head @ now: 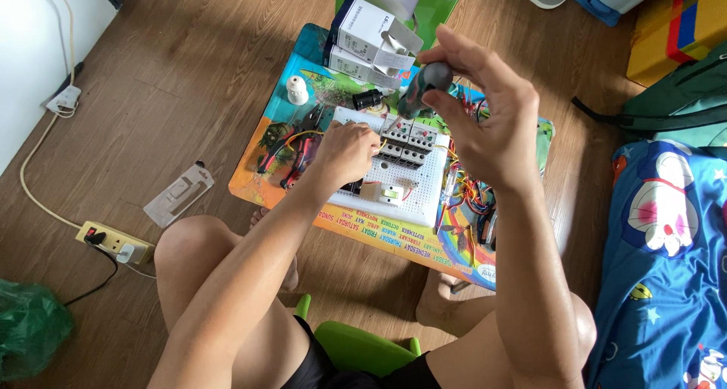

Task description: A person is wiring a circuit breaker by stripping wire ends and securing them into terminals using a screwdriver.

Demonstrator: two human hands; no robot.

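Note:
My right hand (485, 109) grips a screwdriver (424, 86) by its dark grey and green handle, held upright over a row of grey circuit breakers (409, 139). The breakers sit on a white perforated board (420, 196). My left hand (344, 150) rests closed on the board's left part, pinching a yellow wire (303, 135) beside the breakers. A small white switch (391, 194) is mounted lower on the board. Red and yellow wires (466, 192) spill off the board's right side.
The board lies on a colourful low table (273, 184) with red pliers (291, 158), a white lamp socket (297, 90), a black cylinder (368, 99) and two white boxes (371, 37). A power strip (113, 241) and an empty clear package (178, 196) lie on the wooden floor at left. Blue bedding (666, 268) is right.

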